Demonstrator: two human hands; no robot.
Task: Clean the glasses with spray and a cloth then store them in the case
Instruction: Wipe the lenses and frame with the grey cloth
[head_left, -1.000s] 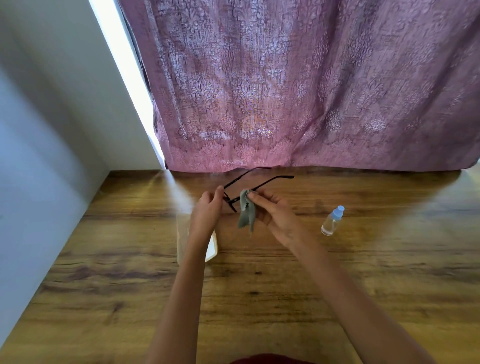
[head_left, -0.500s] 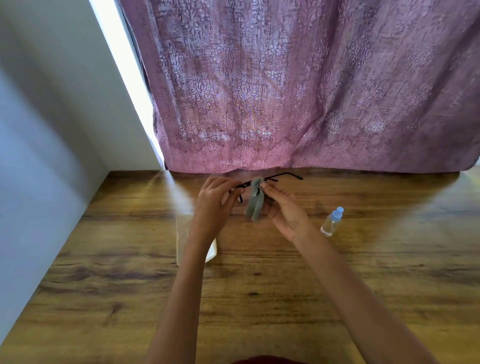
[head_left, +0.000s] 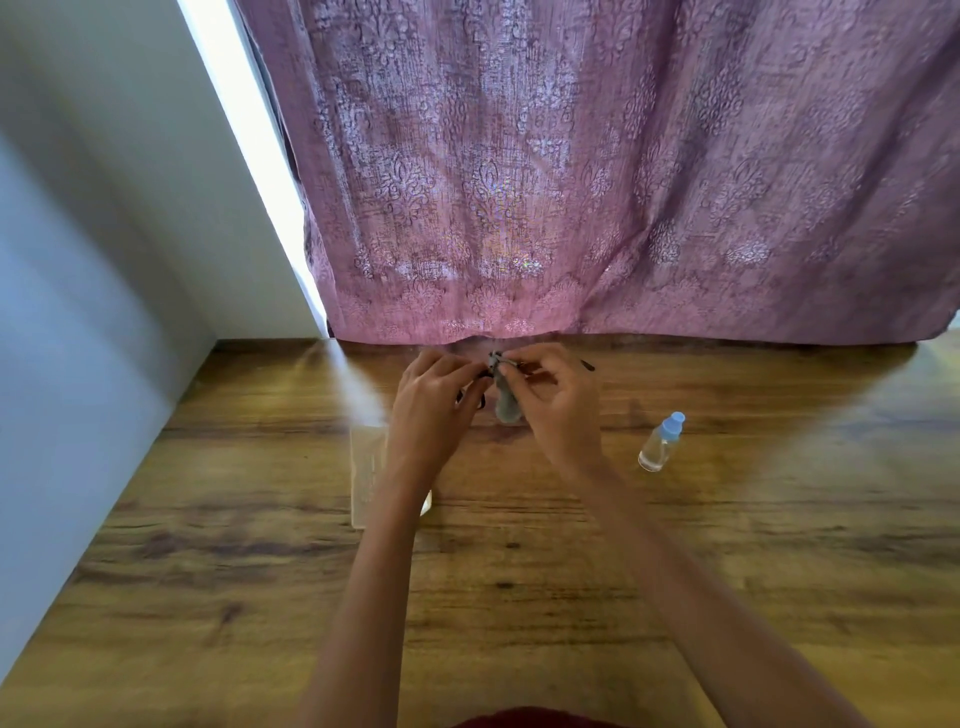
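Observation:
Thin black glasses (head_left: 586, 365) are held up over the far middle of the wooden table, mostly hidden by my fingers. My left hand (head_left: 434, 402) grips the frame from the left. My right hand (head_left: 553, 402) pinches a small grey cloth (head_left: 506, 402) against the glasses; the cloth hangs down between the two hands. A clear glasses case (head_left: 366, 475) lies on the table under my left wrist, partly covered by it. A small clear spray bottle (head_left: 661, 442) with a light blue cap stands to the right of my right hand.
The wooden table (head_left: 779, 545) meets a purple patterned curtain (head_left: 597, 182) at its far edge. A grey wall (head_left: 78, 312) runs along the table's left side, with a bright strip of window light beside the curtain.
Both hands have lifted the glasses and cloth farther from me, toward the curtain. The right hand has turned over so its back faces up. The bottle and case have not moved.

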